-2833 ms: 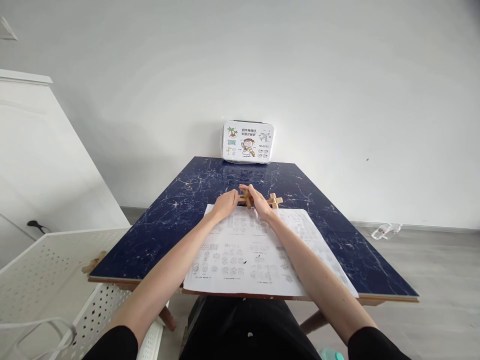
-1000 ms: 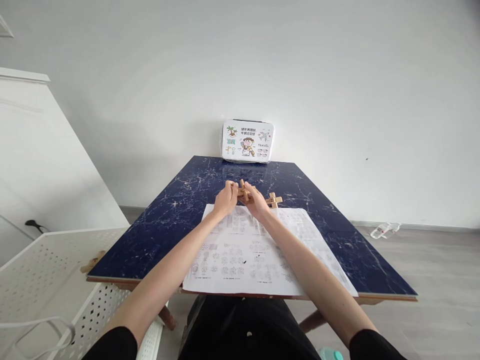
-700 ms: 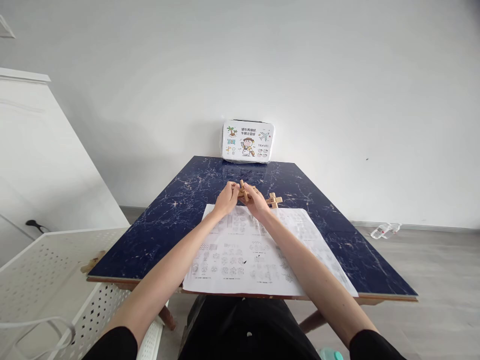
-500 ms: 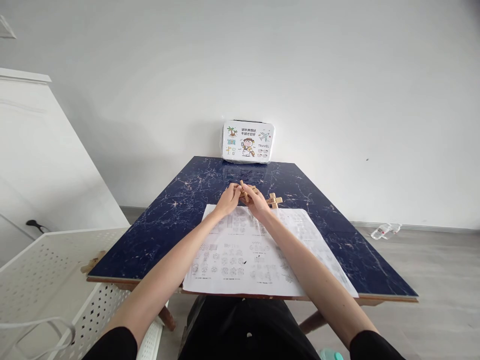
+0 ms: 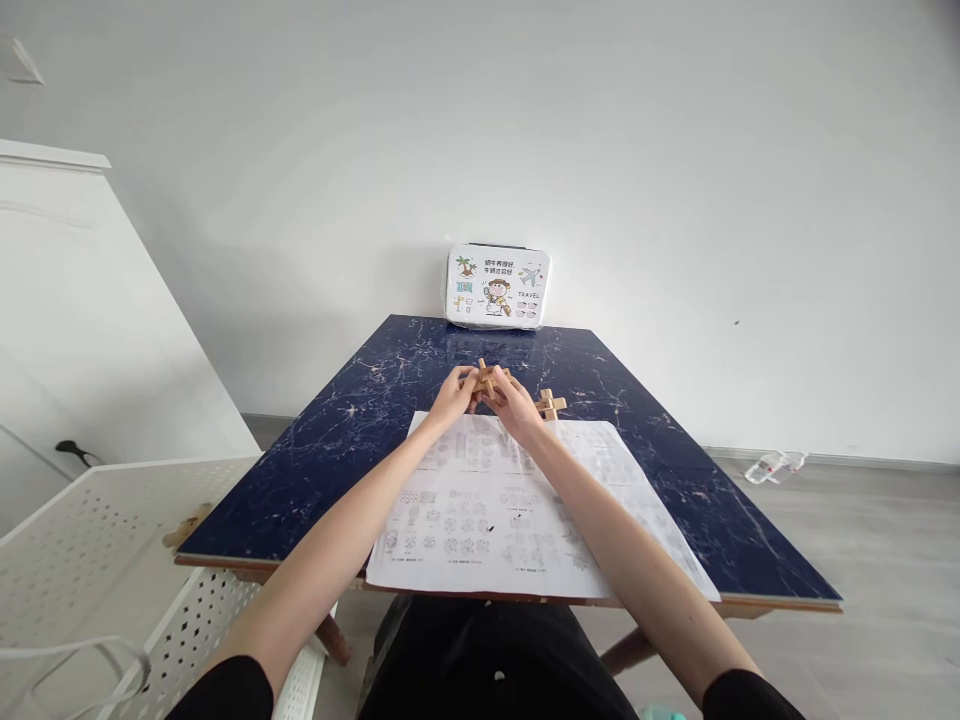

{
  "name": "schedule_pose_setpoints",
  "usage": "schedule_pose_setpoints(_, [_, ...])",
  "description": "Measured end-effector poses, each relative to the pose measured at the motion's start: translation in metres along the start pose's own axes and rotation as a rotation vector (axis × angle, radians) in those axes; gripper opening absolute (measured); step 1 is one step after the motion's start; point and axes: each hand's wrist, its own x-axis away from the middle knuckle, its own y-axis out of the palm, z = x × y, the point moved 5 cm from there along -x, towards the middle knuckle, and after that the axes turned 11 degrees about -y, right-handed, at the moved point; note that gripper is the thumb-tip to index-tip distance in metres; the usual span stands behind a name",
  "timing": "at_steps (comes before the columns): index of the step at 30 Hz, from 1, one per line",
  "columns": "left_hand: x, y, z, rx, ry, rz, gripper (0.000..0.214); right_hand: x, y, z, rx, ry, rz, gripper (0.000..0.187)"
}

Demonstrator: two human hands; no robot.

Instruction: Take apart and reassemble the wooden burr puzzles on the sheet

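Over the dark blue marbled table, my left hand [image 5: 454,392] and my right hand [image 5: 513,400] both grip a wooden interlocking puzzle [image 5: 487,380] made of light-brown sticks. One stick points up from it between my hands. The fingers of both hands are closed round its sides and partly hide it. Just right of my right hand lies a second wooden puzzle piece group [image 5: 551,404], cross-shaped, on the table. Beneath my wrists is a printed instruction sheet [image 5: 465,560] with rows of small diagrams.
A white case with cartoon prints [image 5: 498,288] stands at the back of the table [image 5: 337,440] against the wall. At the left is a white perforated rack [image 5: 90,520] with some wooden pieces [image 5: 187,524]. Plastic bottles [image 5: 774,467] lie on the floor at right.
My fingers have shifted on the wooden puzzle, so more of it shows between my hands. My left hand has turned slightly. The cross-shaped group stays put.
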Motion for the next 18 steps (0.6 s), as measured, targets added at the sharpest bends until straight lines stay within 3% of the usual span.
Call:
schedule_pose_setpoints(8, [-0.005, -0.008, -0.007, 0.123, -0.046, 0.08, 0.029, -0.004, -0.002, 0.008, -0.054, 0.009, -0.009, 0.043])
schedule_pose_setpoints(18, [-0.005, -0.003, -0.008, 0.103, -0.058, 0.029, 0.028, -0.006, -0.007, 0.013, -0.024, -0.004, 0.001, 0.049])
